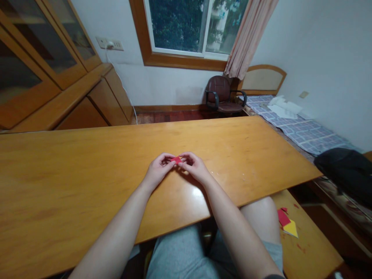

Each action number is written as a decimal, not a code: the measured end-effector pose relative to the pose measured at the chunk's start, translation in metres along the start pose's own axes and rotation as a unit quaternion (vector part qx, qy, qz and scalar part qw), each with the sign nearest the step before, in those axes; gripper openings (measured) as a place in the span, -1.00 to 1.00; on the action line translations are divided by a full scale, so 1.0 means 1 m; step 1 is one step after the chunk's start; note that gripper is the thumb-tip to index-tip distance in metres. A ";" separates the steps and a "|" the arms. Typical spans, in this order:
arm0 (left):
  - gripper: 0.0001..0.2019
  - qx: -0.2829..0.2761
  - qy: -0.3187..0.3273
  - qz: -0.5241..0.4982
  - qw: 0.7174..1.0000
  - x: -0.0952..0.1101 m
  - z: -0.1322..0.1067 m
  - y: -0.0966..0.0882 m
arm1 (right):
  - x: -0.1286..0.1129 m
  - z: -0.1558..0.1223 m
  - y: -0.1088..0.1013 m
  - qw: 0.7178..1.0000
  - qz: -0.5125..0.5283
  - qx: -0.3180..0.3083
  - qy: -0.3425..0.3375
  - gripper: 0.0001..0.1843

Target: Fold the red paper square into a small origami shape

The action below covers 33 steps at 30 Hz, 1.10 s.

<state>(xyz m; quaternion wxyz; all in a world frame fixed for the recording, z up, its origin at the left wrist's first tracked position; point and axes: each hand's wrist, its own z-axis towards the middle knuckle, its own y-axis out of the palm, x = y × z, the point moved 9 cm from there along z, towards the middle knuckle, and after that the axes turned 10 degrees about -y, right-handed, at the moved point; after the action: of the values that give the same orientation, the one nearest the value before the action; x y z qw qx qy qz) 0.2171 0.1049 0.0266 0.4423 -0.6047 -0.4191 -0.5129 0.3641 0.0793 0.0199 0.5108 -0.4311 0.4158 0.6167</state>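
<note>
A small folded piece of red paper (176, 159), with a bit of yellow at its upper right edge, is pinched between my two hands just above the middle of the table. My left hand (160, 167) is closed on its left side, thumb and fingertips together at the paper. From the right, my right hand (194, 166) pinches the other side with thumb and forefinger. Fingertips cover part of the paper, so its full shape is hidden.
The wooden table (72, 174) spans the view. On a bench (312, 248) at lower right lie red paper (283, 217) and yellow paper (291, 228) pieces with scraps. A brown armchair (219, 93), a bed (308, 128) with a black bag (345, 170), and a cabinet (95, 97) stand around.
</note>
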 end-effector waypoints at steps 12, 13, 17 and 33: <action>-0.71 -0.020 0.005 0.002 1.000 0.000 0.000 0.004 | -0.007 0.000 0.000 1.000 -0.024 0.005 0.002 -0.73; -0.71 -0.020 0.007 0.004 1.000 0.000 0.000 0.004 | -0.007 0.000 0.000 1.000 -0.026 0.005 0.002 -0.73; -0.71 -0.021 0.009 0.013 1.000 -0.001 0.001 0.005 | -0.008 0.000 0.001 1.000 -0.029 0.002 0.004 -0.73; -0.69 0.005 -0.017 -0.022 1.000 0.000 0.002 -0.001 | -0.004 0.000 -0.005 0.999 -0.039 0.019 -0.007 -0.75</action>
<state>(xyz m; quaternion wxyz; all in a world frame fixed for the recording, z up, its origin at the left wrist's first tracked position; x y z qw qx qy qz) 0.2169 0.1066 0.0269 0.4267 -0.6016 -0.4424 -0.5102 0.3692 0.0788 0.0230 0.5459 -0.4327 0.4065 0.5913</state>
